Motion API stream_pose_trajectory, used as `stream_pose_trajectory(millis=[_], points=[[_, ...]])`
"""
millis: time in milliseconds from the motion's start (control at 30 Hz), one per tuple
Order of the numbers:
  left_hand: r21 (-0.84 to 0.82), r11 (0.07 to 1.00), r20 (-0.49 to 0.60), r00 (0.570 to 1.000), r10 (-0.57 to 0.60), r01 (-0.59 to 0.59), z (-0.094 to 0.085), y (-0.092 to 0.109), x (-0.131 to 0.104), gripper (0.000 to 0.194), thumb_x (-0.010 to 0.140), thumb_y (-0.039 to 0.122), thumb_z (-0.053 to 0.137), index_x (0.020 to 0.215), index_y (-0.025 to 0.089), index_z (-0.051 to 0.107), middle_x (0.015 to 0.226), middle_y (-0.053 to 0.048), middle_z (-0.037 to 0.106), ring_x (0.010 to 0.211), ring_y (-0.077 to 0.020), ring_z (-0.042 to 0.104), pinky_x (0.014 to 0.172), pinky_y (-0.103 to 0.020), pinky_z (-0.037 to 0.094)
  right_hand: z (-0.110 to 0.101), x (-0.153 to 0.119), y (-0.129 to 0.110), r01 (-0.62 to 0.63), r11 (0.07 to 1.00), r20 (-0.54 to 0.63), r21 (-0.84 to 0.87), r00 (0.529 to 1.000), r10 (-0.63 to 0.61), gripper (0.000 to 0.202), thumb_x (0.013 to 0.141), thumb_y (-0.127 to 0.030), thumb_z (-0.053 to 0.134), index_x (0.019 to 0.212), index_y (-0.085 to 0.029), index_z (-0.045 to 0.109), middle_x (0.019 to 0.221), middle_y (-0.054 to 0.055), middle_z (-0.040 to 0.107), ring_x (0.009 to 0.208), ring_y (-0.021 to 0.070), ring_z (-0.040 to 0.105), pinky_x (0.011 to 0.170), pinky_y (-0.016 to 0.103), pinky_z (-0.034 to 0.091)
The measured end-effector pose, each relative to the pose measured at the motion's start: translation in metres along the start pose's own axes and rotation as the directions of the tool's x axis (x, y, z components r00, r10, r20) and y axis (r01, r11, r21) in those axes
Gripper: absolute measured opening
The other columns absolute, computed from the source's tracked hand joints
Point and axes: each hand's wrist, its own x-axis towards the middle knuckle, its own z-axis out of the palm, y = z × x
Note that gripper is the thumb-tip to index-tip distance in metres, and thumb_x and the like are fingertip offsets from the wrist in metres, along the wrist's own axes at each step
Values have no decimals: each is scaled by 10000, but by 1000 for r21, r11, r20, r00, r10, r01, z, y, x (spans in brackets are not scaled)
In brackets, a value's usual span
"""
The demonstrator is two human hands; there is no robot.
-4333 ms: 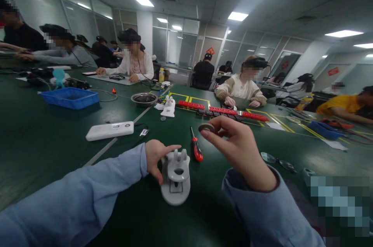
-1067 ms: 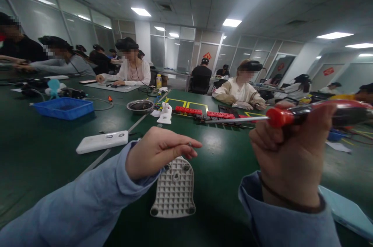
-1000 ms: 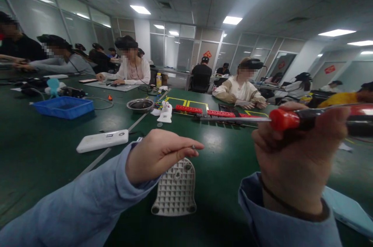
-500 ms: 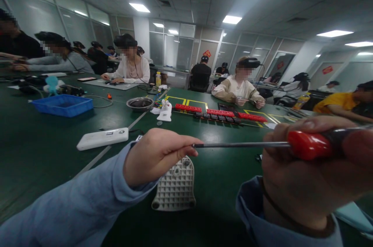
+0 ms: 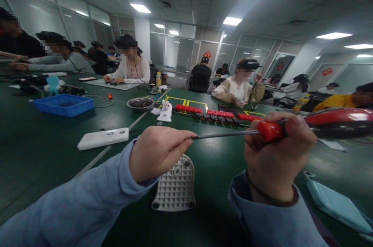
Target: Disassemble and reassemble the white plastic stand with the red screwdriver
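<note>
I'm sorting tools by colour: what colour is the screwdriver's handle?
The screwdriver's handle is red and black, showing best in the head view.

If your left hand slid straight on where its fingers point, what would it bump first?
Probably the screwdriver in your right hand: its tip looks right at your left hand's fingers, though depth is unclear.

Your right hand [image 5: 276, 157] grips the screwdriver [image 5: 269, 130]; its tip meets your left hand's [image 5: 159, 153] pinched fingertips, above the ribbed white base [image 5: 175, 186].
</note>
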Motion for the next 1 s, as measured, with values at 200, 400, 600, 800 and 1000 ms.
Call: stream_pose_trajectory(millis=[200, 400, 600, 800, 1000], points=[[-137, 990, -142, 990, -3, -17, -1, -3, -5, 406, 857, 338, 315, 1044, 130, 611, 803, -54, 687, 704, -143, 619, 672, -250, 449, 0, 4, 7, -64, 996, -12, 60, 998, 65, 199, 616, -364, 540, 542, -183, 505, 355, -82, 338, 298, 52, 283, 267, 147, 215], [-197, 957, -119, 964, -237, 211, -2, -32, 7, 435, 850, 421, 302, 971, 157, 627, 774, -49, 667, 700, -156, 598, 660, -265, 423, -1, 8, 8, -99, 992, -24, 83, 995, 102, 208, 586, -369, 565, 531, -176, 511, 349, -84, 339, 296, 48, 274, 269, 148, 205], [-268, 415, 608, 487, -627, 870, 42, -105, -16, 540, 723, 580, 425, 938, 110, 582, 795, -99, 629, 689, -207, 582, 573, -296, 426, -4, 15, 7, -82, 989, -8, 125, 996, 84, 199, 611, -347, 566, 535, -173, 506, 354, -89, 330, 293, 41, 252, 270, 145, 186], [-294, -182, 954, 276, -121, 938, 76, -84, -66, 631, 633, 634, 512, 1001, 126, 587, 1045, -122, 612, 957, -241, 556, 755, -322, 422, -6, 19, 16, -87, 982, 41, 167, 996, 81, 222, 634, -361, 575, 549, -171, 497, 367, -95, 325, 291, 39, 250, 270, 147, 201], [-378, -373, 926, 351, -141, 847, 90, -38, -54, 395, 711, 240, 588, 1072, 87, 548, 1110, -130, 589, 1070, -260, 507, 908, -397, 352, -9, 19, 24, -125, 980, 52, 156, 992, 119, 232, 632, -368, 586, 568, -168, 487, 388, -96, 344, 299, 34, 260, 279, 142, 207]])
